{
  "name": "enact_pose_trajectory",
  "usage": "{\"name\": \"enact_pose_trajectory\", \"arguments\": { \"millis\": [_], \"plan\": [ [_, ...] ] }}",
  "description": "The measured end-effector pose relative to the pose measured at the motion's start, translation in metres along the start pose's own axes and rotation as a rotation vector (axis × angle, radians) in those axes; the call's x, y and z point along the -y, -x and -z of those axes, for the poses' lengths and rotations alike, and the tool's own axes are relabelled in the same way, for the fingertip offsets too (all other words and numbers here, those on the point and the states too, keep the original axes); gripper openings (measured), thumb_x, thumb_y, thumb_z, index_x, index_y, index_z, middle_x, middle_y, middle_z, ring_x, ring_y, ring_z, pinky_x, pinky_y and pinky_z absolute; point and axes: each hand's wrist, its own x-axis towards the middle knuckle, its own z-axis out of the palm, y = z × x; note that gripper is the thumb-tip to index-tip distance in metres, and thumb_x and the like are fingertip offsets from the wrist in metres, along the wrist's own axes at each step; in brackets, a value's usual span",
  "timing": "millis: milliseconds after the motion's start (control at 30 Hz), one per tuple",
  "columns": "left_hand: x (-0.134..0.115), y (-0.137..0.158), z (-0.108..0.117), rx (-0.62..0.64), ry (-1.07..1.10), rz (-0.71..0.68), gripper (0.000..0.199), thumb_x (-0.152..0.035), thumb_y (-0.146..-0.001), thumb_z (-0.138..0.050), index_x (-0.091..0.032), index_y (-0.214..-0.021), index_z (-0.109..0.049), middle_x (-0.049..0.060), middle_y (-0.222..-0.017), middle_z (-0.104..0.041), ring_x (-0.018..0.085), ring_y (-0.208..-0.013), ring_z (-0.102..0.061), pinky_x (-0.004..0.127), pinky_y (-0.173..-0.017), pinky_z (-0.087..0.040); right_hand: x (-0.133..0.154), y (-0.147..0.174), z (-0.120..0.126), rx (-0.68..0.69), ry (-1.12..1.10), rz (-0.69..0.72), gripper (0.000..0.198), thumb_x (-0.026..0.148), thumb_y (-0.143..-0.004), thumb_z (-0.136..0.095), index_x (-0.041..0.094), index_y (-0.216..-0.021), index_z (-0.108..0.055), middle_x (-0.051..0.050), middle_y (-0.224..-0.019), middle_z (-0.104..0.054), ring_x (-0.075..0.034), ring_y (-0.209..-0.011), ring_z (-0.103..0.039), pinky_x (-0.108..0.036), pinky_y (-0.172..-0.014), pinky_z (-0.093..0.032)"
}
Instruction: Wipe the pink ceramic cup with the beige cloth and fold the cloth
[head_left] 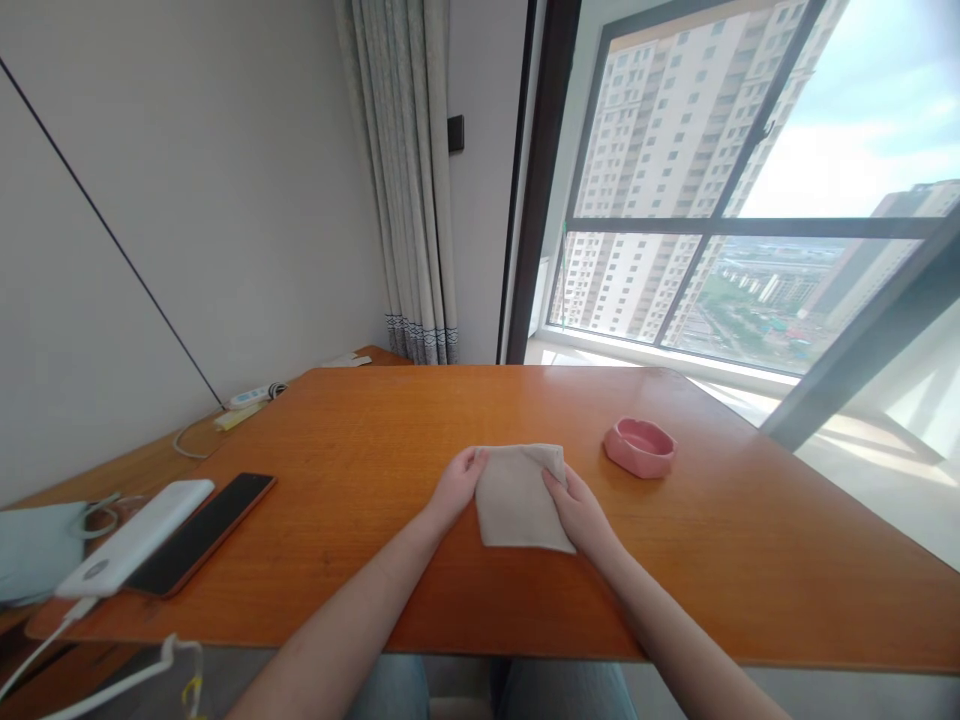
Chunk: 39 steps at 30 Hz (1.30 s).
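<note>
Between my two hands is a light beige cloth (519, 503), roughly square, above the wooden table. My left hand (459, 486) pinches its upper left corner between thumb and fingers. On the other side, my right hand (579, 508) grips the right edge, with the thumb lying on the front of the cloth and the fingers behind it. The top right corner looks slightly folded over. Whether the cloth's lower edge touches the table cannot be made out.
A pink ashtray-like dish (640, 447) sits to the right on the table (360, 430). At the left lie a black phone (201, 533) and a white power bank (139, 535) with a cable. A power strip (255, 397) is by the wall; a window (712, 230) stands behind.
</note>
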Motion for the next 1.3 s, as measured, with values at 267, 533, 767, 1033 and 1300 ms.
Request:
{"name": "enact_pose_trajectory", "arguments": {
  "millis": [267, 533, 767, 1033, 1300],
  "plan": [
    [-0.002, 0.001, 0.002, 0.095, 0.030, 0.077, 0.028, -0.042, -0.083, -0.046, -0.017, -0.093, -0.050, -0.005, -0.058, -0.054, 0.009, -0.047, -0.047, 0.021, -0.049, -0.035, -0.015, 0.019, 0.139, -0.160, 0.041, -0.263, 0.054, 0.057, -0.072, -0.058, 0.022, -0.113, -0.062, -0.009, -0.112, -0.068, -0.032, -0.102, -0.063, -0.039, -0.082, -0.052],
    [0.004, -0.002, 0.004, 0.136, -0.032, 0.022, 0.025, -0.039, -0.080, -0.046, -0.015, -0.083, -0.054, -0.003, -0.059, -0.054, 0.009, -0.049, -0.048, 0.022, -0.051, -0.037, -0.092, 0.015, 0.232, -0.241, 0.892, -0.287, 0.052, 0.048, -0.075, -0.049, 0.012, -0.109, -0.064, -0.018, -0.101, -0.070, -0.037, -0.092, -0.065, -0.046, -0.083, -0.049],
    [0.007, -0.003, 0.008, 0.141, -0.055, 0.024, 0.023, -0.036, -0.080, -0.045, -0.015, -0.082, -0.054, -0.002, -0.060, -0.054, 0.009, -0.050, -0.048, 0.022, -0.051, -0.037, -0.088, 0.005, 0.206, -0.222, 1.093, -0.158, 0.067, 0.021, -0.079, -0.040, 0.010, -0.144, -0.028, -0.017, -0.125, -0.059, -0.027, -0.106, -0.062, -0.035, -0.086, -0.048],
    [0.004, 0.000, 0.009, 0.160, -0.176, -0.002, 0.019, -0.030, -0.082, -0.042, -0.015, -0.082, -0.053, -0.002, -0.060, -0.053, 0.011, -0.052, -0.050, 0.024, -0.054, -0.039, -0.039, -0.004, 0.146, -0.376, 1.313, 0.077, 0.046, 0.018, -0.081, -0.039, 0.010, -0.124, -0.051, -0.021, -0.135, -0.046, -0.038, -0.121, -0.046, -0.059, -0.099, -0.033],
    [0.000, 0.003, 0.014, 0.292, -0.341, -0.084, 0.017, -0.021, -0.080, -0.046, -0.013, -0.085, -0.060, 0.002, -0.069, -0.061, 0.014, -0.063, -0.054, 0.025, -0.059, -0.043, 0.019, -0.026, -0.024, 0.313, 0.594, 0.380, 0.052, 0.015, -0.077, -0.044, 0.015, -0.129, -0.047, -0.013, -0.123, -0.058, -0.022, -0.112, -0.055, -0.038, -0.099, -0.041]
  ]
}}
